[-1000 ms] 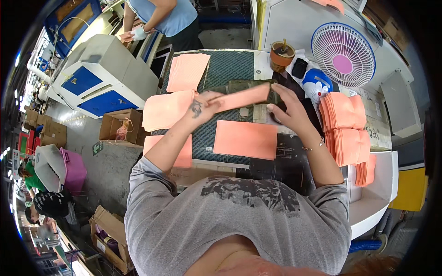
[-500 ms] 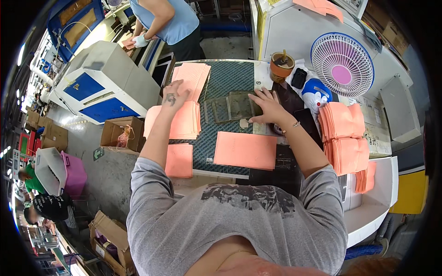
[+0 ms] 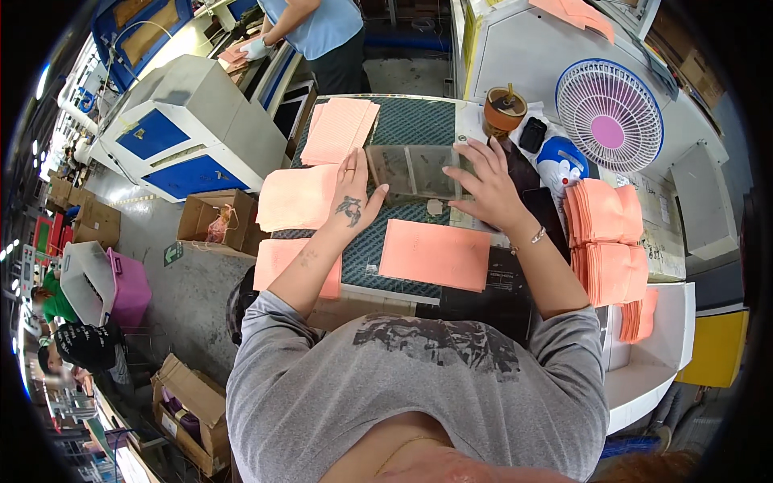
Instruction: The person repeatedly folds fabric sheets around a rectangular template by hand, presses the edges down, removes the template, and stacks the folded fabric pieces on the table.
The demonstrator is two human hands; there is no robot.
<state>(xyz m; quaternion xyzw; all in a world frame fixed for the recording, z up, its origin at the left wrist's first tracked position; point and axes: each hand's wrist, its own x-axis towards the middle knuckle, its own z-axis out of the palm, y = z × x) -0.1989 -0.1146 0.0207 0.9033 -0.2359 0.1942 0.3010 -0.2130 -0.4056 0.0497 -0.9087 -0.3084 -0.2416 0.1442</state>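
Note:
A see-through rectangular plate point(image 3: 388, 171) with dividing lines lies over the green patterned mat point(image 3: 415, 121). My left hand point(image 3: 358, 193) is at its left edge, fingers stretched out and thumb apart, beside the salmon-coloured sheets. My right hand point(image 3: 493, 185) spreads its fingers at the plate's right edge. Below the plate are a small pale scrap point(image 3: 435, 208) and a flat stack of salmon sheets point(image 3: 435, 255). To the left lie a far stack point(image 3: 340, 129), a middle stack point(image 3: 296, 197) and a near stack point(image 3: 282, 262), the last partly hidden by my left forearm.
Folded salmon bundles point(image 3: 605, 211) are piled on the right. Beyond my right hand stand a brown cup point(image 3: 504, 113), a black device point(image 3: 532, 134) and a fan point(image 3: 609, 115). A co-worker in blue point(image 3: 326, 28) handles salmon pieces at a machine. A cardboard box point(image 3: 193, 219) sits on the floor.
My left hand has come off the far-left stacks, moving right and nearer to the plate's left edge. My right hand stays by the plate's right edge. The view has shifted slightly.

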